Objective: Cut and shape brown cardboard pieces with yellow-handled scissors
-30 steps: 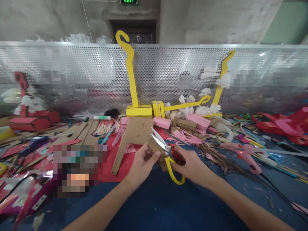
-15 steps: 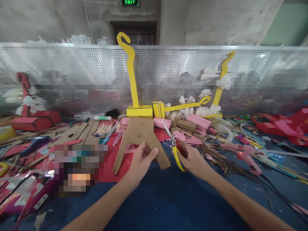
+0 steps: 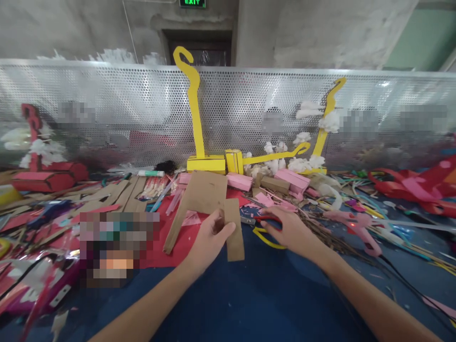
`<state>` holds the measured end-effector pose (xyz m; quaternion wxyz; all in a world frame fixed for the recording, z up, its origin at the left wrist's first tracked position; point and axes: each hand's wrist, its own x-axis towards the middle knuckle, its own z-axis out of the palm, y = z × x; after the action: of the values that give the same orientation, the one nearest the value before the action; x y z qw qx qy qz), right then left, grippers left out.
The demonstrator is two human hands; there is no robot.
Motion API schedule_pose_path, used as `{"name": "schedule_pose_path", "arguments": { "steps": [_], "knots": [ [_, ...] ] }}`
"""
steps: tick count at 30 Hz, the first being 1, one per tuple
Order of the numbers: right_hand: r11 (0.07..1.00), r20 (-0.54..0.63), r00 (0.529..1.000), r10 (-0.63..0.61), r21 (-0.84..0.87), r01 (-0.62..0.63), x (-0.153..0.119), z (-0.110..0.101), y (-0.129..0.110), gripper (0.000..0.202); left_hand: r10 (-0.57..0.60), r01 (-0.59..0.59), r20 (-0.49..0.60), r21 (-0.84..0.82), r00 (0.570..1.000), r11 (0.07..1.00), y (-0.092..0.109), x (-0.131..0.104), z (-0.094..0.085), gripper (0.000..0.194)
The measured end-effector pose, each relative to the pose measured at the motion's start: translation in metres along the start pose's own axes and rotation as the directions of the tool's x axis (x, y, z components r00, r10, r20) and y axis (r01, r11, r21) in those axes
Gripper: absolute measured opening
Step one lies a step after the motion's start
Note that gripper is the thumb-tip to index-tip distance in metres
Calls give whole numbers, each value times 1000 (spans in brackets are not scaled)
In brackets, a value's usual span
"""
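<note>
My left hand (image 3: 210, 240) pinches a small rectangular strip of brown cardboard (image 3: 235, 237) between thumb and fingers, holding it nearly upright. To its right, my right hand (image 3: 294, 232) has its fingers on the red handle of a pair of scissors (image 3: 266, 237). The other handle is yellow and hangs below the fingers. The scissors lie low and slanted, blades pointing up and left, close to the tabletop. Behind my left hand is a larger brown cardboard piece (image 3: 204, 190) with a long leg, resting over a red sheet (image 3: 178, 251).
A yellow hook-topped cardboard stand (image 3: 194, 109) rises by a perforated metal screen (image 3: 142, 99). Pink boxes (image 3: 240, 182) lie before it. At right are a pink glue gun (image 3: 356, 225) with a cable and brown sticks. Cardboard scraps (image 3: 130, 194) cover the left side.
The scissors have swung down from upright to nearly flat, with the right hand lowering over them. The small cardboard strip has turned from slanted to nearly vertical in my left hand.
</note>
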<state>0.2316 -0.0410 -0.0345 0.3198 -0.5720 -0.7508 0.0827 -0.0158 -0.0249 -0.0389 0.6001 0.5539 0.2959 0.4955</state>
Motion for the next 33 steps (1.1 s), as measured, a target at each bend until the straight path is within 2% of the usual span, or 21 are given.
{"name": "schedule_pose_path", "arguments": {
  "steps": [2, 4, 6, 9, 12, 25, 33],
  "knots": [
    [963, -6, 1000, -27, 268, 27, -1, -1, -10, 30, -50, 46, 100, 40, 994, 998, 1, -4, 3, 28],
    [848, 51, 998, -44, 529, 10, -3, 1, -19, 37, -92, 73, 193, 102, 977, 992, 2, -8, 5, 28],
    [757, 102, 993, -60, 654, -21, -5, 5, -27, 41, -106, 65, 263, 163, 959, 985, 2, -12, 7, 21],
    [746, 131, 990, -49, 664, -51, -8, 11, -31, 37, -171, 113, 352, 180, 920, 977, 0, -16, 9, 16],
    [778, 112, 993, -38, 627, -41, -8, 14, -30, 37, -248, 199, 376, 166, 893, 966, -5, -17, 10, 20],
    [741, 125, 990, -58, 670, -41, -8, 15, -27, 34, -266, 226, 370, 149, 890, 963, -8, -16, 12, 36],
    [750, 121, 991, -59, 660, -36, -7, 17, -24, 33, -249, 210, 368, 142, 896, 967, -5, -16, 13, 35]
  ]
}}
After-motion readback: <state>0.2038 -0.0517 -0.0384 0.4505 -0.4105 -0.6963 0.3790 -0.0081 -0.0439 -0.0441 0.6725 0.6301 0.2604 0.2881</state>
